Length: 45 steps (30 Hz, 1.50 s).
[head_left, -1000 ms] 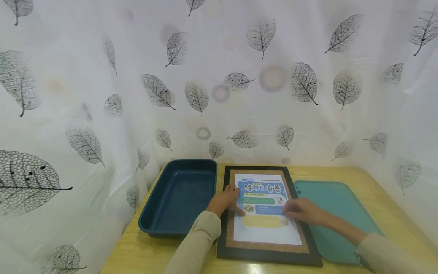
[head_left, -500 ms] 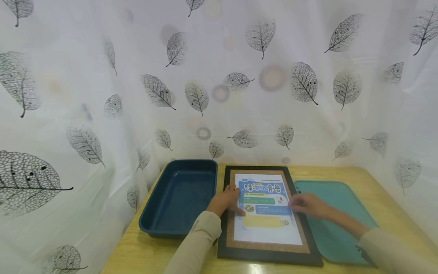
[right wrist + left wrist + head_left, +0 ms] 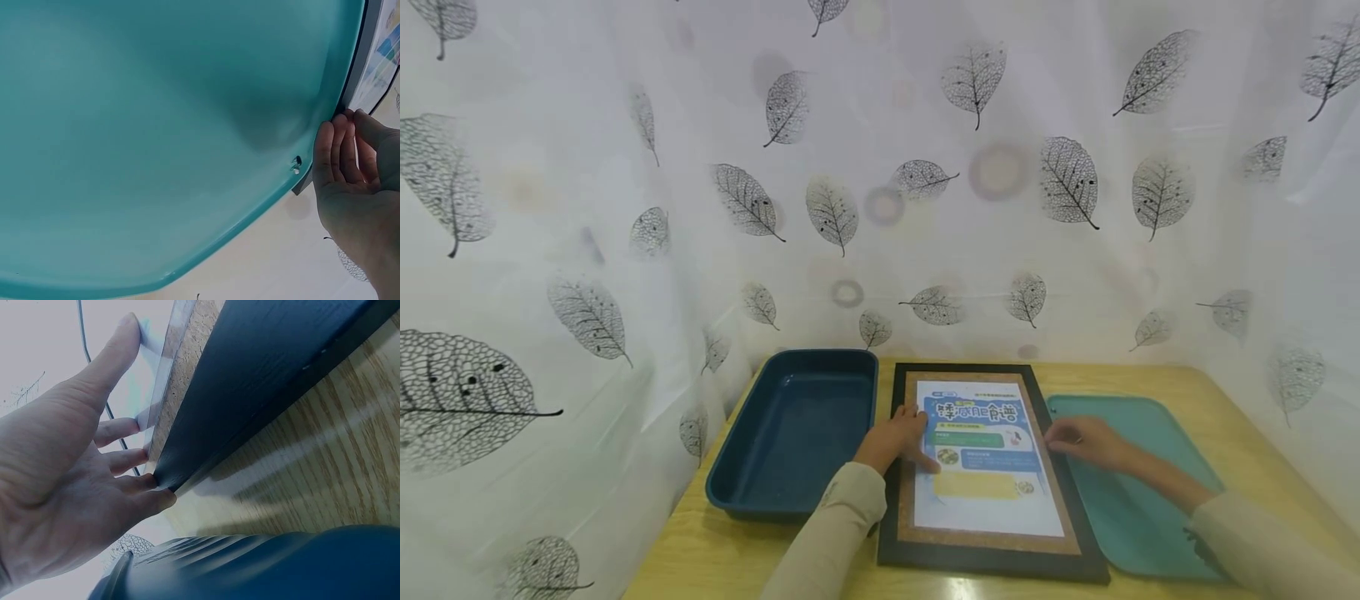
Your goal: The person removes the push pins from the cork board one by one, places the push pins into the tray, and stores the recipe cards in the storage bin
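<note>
A printed paper sheet (image 3: 985, 508) with blue, green and yellow panels lies on a cork board (image 3: 1000, 542) with a black frame (image 3: 992, 563). My left hand (image 3: 895, 439) rests spread on the sheet's left side, thumb straight; in the left wrist view its fingers reach over the frame's edge. A clear margin shows along the sheet's edge there. My right hand (image 3: 1090, 443) is at the frame's right side, fingers bent and thumb against the fingertips. Whether anything small is between them cannot be made out. Beneath that hand lies a turquoise tray (image 3: 1150, 517).
A deep dark blue tub (image 3: 805, 433) stands left of the board. Small dark and silvery bits (image 3: 297, 164) sit near the turquoise tray's corner. The wooden table (image 3: 700, 558) is backed by a white leaf-patterned curtain (image 3: 880, 125).
My right hand has moved to the right, from the sheet's right edge to the frame's right side. The left hand and the board stay in place.
</note>
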Each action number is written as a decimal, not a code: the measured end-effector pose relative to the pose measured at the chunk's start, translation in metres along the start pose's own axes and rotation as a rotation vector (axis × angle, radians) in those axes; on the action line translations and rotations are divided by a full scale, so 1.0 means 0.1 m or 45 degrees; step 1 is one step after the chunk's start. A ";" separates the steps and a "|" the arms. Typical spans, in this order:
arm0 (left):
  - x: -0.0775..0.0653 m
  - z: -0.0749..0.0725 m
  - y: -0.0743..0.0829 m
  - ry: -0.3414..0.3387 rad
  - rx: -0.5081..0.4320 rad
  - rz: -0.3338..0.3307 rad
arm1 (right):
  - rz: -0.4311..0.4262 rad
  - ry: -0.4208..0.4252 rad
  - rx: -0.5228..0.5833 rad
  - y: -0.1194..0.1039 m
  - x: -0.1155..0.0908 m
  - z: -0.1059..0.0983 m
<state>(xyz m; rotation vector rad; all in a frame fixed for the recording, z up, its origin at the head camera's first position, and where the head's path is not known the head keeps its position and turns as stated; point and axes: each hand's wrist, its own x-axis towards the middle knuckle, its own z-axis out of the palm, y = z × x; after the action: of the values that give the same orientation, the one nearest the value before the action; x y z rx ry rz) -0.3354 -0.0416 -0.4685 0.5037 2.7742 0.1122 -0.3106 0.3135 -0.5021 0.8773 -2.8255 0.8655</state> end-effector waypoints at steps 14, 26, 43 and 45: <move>-0.04 -0.02 0.03 -0.003 0.000 -0.013 | 0.206 0.050 -0.060 0.11 -0.01 -0.04; -0.03 -0.01 0.02 0.002 -0.003 -0.009 | 0.215 0.052 -0.053 0.18 -0.07 -0.08; -0.02 -0.02 0.02 -0.010 0.014 0.003 | 0.292 0.054 -0.077 0.26 -0.11 -0.07; -0.01 -0.01 0.02 -0.014 0.003 -0.002 | 0.289 0.059 -0.074 0.25 -0.11 -0.07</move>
<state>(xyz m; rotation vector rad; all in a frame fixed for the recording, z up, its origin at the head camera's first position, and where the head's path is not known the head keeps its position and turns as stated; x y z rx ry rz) -0.3341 -0.0404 -0.4666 0.5014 2.7644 0.1053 -0.3155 0.3404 -0.5111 0.5287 -2.9321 0.8096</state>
